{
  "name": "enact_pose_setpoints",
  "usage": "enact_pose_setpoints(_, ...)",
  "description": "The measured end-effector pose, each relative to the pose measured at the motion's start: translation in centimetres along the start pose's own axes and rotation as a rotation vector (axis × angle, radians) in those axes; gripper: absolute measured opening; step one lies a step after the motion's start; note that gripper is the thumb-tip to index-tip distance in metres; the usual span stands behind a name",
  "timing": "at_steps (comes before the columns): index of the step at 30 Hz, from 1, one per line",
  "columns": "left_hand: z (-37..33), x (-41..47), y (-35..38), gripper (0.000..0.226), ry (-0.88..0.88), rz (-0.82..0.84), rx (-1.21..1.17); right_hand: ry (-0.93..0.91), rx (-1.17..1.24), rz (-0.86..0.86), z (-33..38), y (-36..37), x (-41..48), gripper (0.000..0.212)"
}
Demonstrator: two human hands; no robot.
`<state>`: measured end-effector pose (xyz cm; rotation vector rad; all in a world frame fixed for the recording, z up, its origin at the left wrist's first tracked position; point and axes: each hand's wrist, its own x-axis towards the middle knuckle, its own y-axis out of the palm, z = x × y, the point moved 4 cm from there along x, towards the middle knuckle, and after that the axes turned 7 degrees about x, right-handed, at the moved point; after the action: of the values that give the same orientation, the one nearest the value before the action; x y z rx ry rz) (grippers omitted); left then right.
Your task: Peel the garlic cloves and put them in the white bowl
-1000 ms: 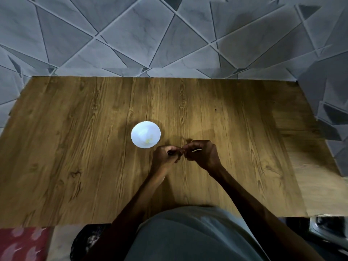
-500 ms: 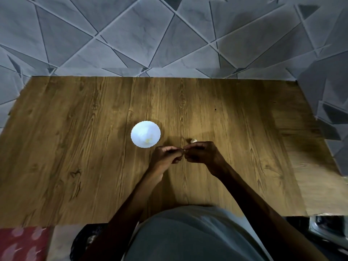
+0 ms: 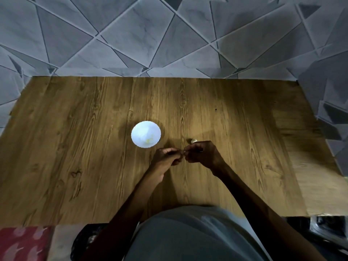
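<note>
A small white bowl (image 3: 146, 134) with a scalloped rim stands on the wooden table (image 3: 75, 147), with pale yellowish bits inside. Just right of it and nearer to me, my left hand (image 3: 166, 157) and my right hand (image 3: 202, 153) meet fingertip to fingertip, both pinching a small garlic clove (image 3: 183, 152) that the fingers mostly hide. A thin dark item pokes out of my right hand; I cannot tell what it is. One loose garlic clove (image 3: 194, 141) lies on the table just beyond my right hand.
A grey wall with triangular tiles (image 3: 169, 34) rises behind the table's far edge and wraps round the right side. A red patterned cloth (image 3: 22, 242) lies at the lower left, below the table's near edge.
Both hands stay together, pinching the clove with small finger movements. My right hand has shifted slightly, uncovering the loose clove behind it.
</note>
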<state>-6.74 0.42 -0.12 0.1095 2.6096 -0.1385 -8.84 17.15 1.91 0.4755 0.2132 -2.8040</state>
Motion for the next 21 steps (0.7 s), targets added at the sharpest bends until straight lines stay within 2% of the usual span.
enact_pose_setpoints(4, 0.9, 0.1, -0.1, 0.010, -0.040, -0.016, 0.050, 0.044, 0.028, -0.059, -1.1, -0.3, 0.1, 0.014)
enact_pose_setpoints(8, 2.3, 1.2, -0.2, 0.001, -0.034, -0.066, 0.245, 0.130, 0.031, -0.122, -2.9, -0.9, 0.3, 0.015)
enact_pose_setpoints(11, 3.3, 2.1, -0.4, 0.010, -0.055, -0.088, 0.357, 0.181, -0.033, -0.176, -4.0, -1.2, 0.3, 0.012)
enact_pose_setpoints(21, 3.7, 3.0, -0.3, 0.016, 0.057, -0.105, 0.615, -0.041, -0.510, -0.204, -5.9, -1.8, 0.8, 0.005)
